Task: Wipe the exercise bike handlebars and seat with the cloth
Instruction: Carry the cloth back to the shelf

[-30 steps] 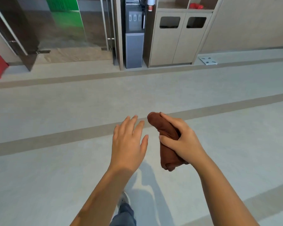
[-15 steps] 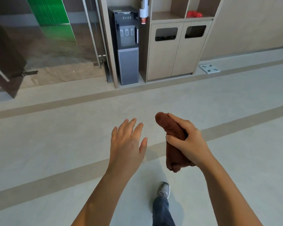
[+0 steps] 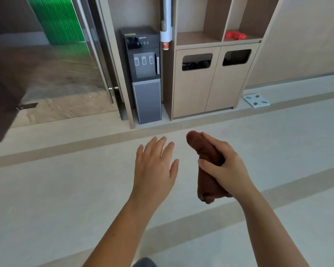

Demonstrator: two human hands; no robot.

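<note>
- Gripping the rolled brown cloth (image 3: 205, 149) in the right hand (image 3: 227, 170), up above the floor (image 3: 46, 189).
- Holding the left hand (image 3: 154, 166) released, fingers spread, just beside it, touching nothing.
- Showing no exercise bike anywhere; judging handlebars and seat both unwiped, whole task left.

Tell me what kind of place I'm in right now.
Probably a shared hallway or lobby in a gym or office. A dark grey freestanding water dispenser stands beside a light wooden cabinet with two waste-bin openings, and a flat white weighing scale lies on the pale floor.
</note>
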